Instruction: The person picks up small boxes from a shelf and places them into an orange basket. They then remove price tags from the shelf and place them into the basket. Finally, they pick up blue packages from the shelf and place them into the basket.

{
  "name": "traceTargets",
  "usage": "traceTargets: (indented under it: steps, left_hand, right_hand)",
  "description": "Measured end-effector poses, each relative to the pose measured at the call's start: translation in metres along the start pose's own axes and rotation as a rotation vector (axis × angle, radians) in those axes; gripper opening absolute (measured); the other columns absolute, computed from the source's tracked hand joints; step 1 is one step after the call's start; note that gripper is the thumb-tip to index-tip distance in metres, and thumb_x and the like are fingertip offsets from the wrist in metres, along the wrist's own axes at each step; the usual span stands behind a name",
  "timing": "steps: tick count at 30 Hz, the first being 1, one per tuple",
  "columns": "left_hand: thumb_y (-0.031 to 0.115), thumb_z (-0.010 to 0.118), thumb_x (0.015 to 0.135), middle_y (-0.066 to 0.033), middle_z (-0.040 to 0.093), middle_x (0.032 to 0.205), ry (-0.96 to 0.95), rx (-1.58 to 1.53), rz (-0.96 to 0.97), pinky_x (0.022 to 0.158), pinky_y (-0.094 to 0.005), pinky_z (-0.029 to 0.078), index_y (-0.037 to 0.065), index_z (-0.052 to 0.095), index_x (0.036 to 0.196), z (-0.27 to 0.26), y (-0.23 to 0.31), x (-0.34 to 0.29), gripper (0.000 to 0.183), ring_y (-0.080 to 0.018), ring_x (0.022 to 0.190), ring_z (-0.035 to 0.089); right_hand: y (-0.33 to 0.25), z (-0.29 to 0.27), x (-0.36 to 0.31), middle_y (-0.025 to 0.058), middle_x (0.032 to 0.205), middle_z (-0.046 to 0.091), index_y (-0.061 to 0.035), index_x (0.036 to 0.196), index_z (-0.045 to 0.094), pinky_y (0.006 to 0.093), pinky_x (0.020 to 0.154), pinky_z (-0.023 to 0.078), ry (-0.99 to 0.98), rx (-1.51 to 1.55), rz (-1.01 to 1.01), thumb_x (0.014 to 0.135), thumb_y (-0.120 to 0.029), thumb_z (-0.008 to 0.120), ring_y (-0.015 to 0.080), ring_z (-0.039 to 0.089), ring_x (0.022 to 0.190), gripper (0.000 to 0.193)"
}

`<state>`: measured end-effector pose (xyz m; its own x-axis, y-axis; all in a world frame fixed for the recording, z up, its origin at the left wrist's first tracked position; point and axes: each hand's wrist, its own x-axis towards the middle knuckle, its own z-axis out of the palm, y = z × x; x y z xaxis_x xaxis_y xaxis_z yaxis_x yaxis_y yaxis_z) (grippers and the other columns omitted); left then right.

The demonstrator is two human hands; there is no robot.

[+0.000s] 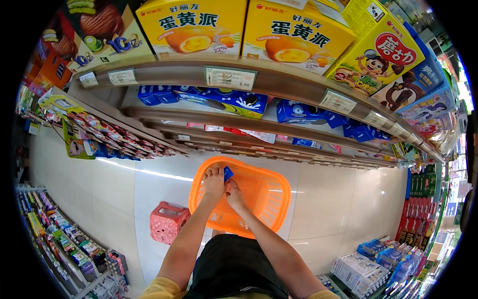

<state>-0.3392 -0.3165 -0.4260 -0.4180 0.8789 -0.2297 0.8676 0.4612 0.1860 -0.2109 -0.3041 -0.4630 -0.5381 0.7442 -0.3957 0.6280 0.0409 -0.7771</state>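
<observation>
A small blue packet [227, 173] is held above the orange plastic basket [285, 199] in front of me. My left hand [214, 182] has its fingers closed at the packet's left side. Just below it, my right hand [234, 195] has its fingers drawn together at the packet's lower edge. Part of the packet is covered by my fingers. The bottom of the basket shows bare orange plastic, and its sides have slots.
A red stool [168, 222] stands left of the basket. Ahead rises a shelf [184, 71] with yellow snack boxes [191, 30] on top and blue packs [239, 100] lower down. Goods racks [64, 234] line the left; stacked packages [361, 271] sit at right.
</observation>
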Motion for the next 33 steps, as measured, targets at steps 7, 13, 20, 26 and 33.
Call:
traceTargets:
  steps: [7,13,20,26,33]
  left_hand:
    - [0.011,0.074,0.079,-0.0057,0.063,0.129,-0.060,-0.016,0.074,0.096,-0.0500,0.045,0.022,0.065,0.125,-0.008,0.003,0.010,0.048,-0.0338,0.115,0.063]
    - [0.004,0.072,0.078,-0.0067,0.063,0.128,-0.022,-0.196,0.119,0.095,-0.0472,0.051,0.019,0.069,0.118,0.003,-0.021,0.009,0.043,-0.0343,0.110,0.065]
    - [0.007,0.072,0.081,-0.0094,0.063,0.129,0.001,-0.316,0.064,0.093,-0.0489,0.053,0.017,0.067,0.119,-0.015,-0.021,0.005,0.040,-0.0375,0.109,0.066]
    - [0.011,0.073,0.083,-0.0102,0.063,0.129,-0.007,-0.380,0.060,0.094,-0.0491,0.052,0.018,0.064,0.126,-0.026,-0.019,-0.001,0.044,-0.0376,0.112,0.064]
    - [0.009,0.075,0.082,-0.0153,0.064,0.121,0.193,-0.288,0.157,0.089,-0.0501,0.055,0.012,0.065,0.122,-0.043,-0.001,-0.021,0.042,-0.0399,0.104,0.065]
  right_hand:
    - [0.021,-0.001,-0.006,0.0242,0.149,0.049,-0.0013,0.149,0.039,0.0459,0.097,0.054,0.031,-0.043,0.072,0.089,-0.005,0.066,0.0381,0.067,0.113,0.066]
    - [-0.004,-0.006,-0.014,0.0212,0.158,0.038,-0.0056,0.156,0.027,0.0483,0.107,0.049,-0.174,-0.003,0.169,0.089,-0.014,0.067,0.0432,0.054,0.130,0.078]
    - [0.003,0.020,-0.014,0.0261,0.153,0.044,-0.0073,0.156,0.029,0.0495,0.109,0.046,-0.062,0.004,-0.019,0.090,-0.015,0.068,0.0457,0.054,0.130,0.077]
    - [-0.002,0.009,-0.022,0.0269,0.151,0.046,-0.0062,0.155,0.031,0.0501,0.106,0.049,-0.081,0.020,0.064,0.089,-0.016,0.070,0.0474,0.056,0.126,0.077]
    - [-0.012,-0.003,-0.036,0.0266,0.145,0.051,-0.0049,0.151,0.037,0.0493,0.100,0.052,-0.025,0.036,0.013,0.089,-0.015,0.069,0.0458,0.060,0.121,0.071]
